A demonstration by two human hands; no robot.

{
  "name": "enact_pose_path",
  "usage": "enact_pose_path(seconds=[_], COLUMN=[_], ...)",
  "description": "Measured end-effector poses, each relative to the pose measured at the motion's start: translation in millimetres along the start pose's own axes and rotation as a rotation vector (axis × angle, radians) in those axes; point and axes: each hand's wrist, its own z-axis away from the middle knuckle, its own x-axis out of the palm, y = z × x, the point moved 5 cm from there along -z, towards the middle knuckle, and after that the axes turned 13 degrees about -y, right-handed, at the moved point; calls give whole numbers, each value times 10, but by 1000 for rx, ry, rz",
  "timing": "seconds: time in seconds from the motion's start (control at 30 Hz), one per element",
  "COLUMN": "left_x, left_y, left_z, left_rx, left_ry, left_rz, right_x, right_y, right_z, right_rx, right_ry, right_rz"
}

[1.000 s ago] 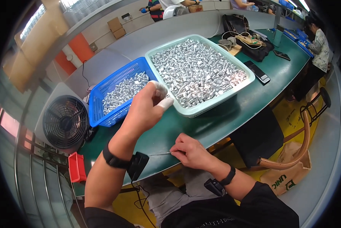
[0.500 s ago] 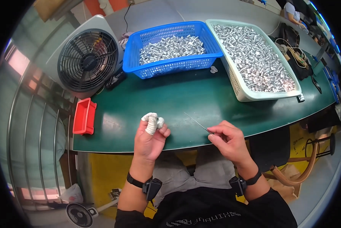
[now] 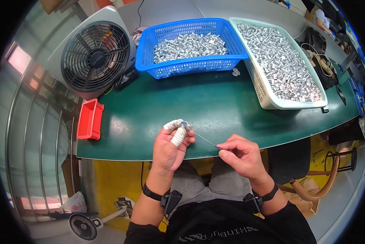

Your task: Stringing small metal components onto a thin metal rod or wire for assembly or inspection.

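My left hand [image 3: 171, 145] is closed over the near part of the table, with white wrapping on its thumb and some fingers. Pinched between the wrapped fingertips is a small shiny metal part [image 3: 183, 123], its end facing up. My right hand [image 3: 241, 156] grips a thin metal rod [image 3: 205, 140] between thumb and forefinger. The rod slants up and left, and its far tip reaches the left fingertips by the metal part. Whether the tip touches or enters the part is too small to tell.
On the green table [image 3: 162, 101], a blue basket [image 3: 194, 65] and a pale green basket [image 3: 286, 102] hold many small metal parts. A box fan [image 3: 97, 61] stands at the far left, with a red tray [image 3: 89, 120] nearer. Cables and a black bag [image 3: 319, 61] lie right.
My left hand has shifted right and turned, so the metal part now shows. The rod tip has come from apart to the left fingertips. My head view has moved slightly.
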Motion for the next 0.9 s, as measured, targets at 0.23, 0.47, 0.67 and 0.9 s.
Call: enact_pose_path(seconds=[0.23, 0.47, 0.67, 0.9], left_x=[24, 22, 76, 75], left_y=[16, 6, 26, 38], left_z=[7, 15, 16, 24], left_rx=[9, -8, 40, -20], left_ry=[22, 33, -37, -62], left_rz=[-60, -92, -213, -93], right_x=[22, 10, -18, 13], right_y=[-5, -5, -34, -123], right_z=[1, 23, 60, 40], right_rx=[7, 4, 30, 25], right_ry=[7, 46, 48, 53], right_rz=[10, 6, 33, 81])
